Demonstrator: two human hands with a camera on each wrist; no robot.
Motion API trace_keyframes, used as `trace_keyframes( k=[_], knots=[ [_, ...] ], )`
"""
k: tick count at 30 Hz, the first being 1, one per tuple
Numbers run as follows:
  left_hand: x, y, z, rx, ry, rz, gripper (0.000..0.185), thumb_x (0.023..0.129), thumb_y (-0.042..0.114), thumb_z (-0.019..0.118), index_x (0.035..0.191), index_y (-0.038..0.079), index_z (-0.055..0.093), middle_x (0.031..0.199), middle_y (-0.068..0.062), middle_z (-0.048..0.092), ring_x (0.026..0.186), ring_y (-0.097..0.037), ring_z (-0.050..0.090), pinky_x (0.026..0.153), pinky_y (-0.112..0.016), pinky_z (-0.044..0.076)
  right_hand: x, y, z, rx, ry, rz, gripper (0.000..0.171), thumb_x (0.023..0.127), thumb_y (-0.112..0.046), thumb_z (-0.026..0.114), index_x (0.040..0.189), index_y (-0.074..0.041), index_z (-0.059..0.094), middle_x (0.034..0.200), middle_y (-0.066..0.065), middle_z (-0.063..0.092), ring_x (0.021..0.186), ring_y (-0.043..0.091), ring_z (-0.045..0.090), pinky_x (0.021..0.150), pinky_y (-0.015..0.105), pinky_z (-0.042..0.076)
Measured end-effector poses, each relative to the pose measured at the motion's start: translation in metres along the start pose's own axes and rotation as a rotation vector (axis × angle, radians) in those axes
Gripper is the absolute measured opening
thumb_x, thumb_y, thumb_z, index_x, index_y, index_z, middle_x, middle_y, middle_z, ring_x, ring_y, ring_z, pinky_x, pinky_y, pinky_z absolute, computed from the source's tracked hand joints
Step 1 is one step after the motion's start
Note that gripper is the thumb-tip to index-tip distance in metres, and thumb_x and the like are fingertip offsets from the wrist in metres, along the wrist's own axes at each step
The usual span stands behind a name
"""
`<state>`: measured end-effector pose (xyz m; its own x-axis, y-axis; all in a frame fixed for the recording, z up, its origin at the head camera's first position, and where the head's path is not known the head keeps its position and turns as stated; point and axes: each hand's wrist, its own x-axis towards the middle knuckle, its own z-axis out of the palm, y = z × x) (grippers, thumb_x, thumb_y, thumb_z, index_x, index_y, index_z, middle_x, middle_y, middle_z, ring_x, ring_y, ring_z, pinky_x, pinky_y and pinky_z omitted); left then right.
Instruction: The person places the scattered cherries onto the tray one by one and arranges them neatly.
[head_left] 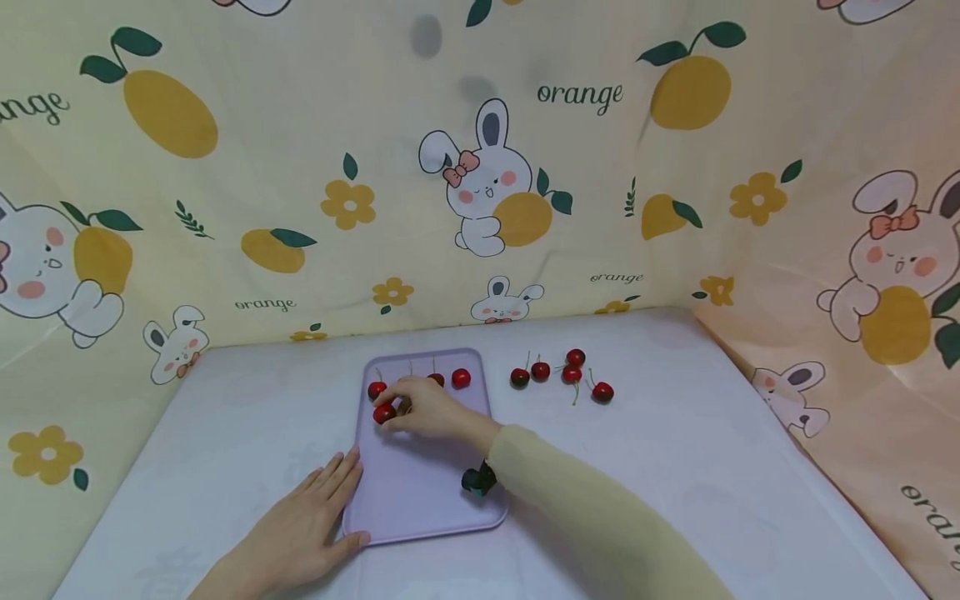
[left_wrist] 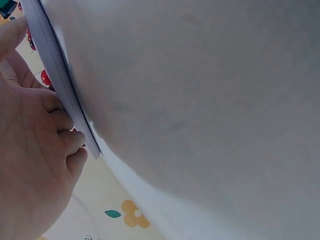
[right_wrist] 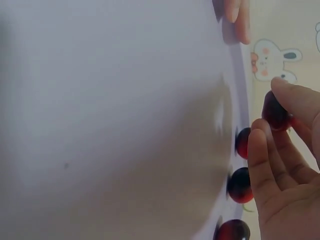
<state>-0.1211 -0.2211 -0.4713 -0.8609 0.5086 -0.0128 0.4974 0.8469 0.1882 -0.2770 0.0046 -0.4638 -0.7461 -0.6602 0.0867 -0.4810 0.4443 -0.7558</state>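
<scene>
A light purple tray (head_left: 420, 500) lies on the table. My right hand (head_left: 427, 408) is over its left part and pinches a red cherry (head_left: 384, 413) between thumb and fingers; the right wrist view shows this cherry (right_wrist: 275, 111) raised at the fingertips. Along the tray's far side sit a cherry (head_left: 377, 390) at the left corner, a partly hidden cherry (head_left: 436, 380) and a cherry (head_left: 461, 378) at the right. Another stem shows behind the hand. My left hand (head_left: 307, 517) lies with extended fingers against the tray's left edge, its thumb at the near corner.
Right of the tray, several cherries with stems lie on the white table, among them a cherry (head_left: 520, 377) and a cherry (head_left: 602, 392). A dark device (head_left: 478, 480) hangs at the right wrist above the tray. A printed curtain (head_left: 375, 150) stands behind the table.
</scene>
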Motion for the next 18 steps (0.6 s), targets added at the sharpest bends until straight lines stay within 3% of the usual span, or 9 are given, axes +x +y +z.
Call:
trace_keyframes(
  k=[18],
  knots=[
    [0.000, -0.001, 0.001, 0.013, 0.003, 0.014, 0.089, 0.098, 0.063, 0.058, 0.153, -0.006, 0.046, 0.165, -0.021, 0.036, 0.152, -0.040, 0.034, 0.120, -0.057, 0.034, 0.017, 0.005, 0.017, -0.072, -0.022, 0.037, 0.037, 0.085, -0.024, 0.089, 0.119, -0.014, 0.077, 0.099, -0.009, 0.072, 0.081, 0.001, 0.061, 0.076, 0.016, 0.051]
  ],
)
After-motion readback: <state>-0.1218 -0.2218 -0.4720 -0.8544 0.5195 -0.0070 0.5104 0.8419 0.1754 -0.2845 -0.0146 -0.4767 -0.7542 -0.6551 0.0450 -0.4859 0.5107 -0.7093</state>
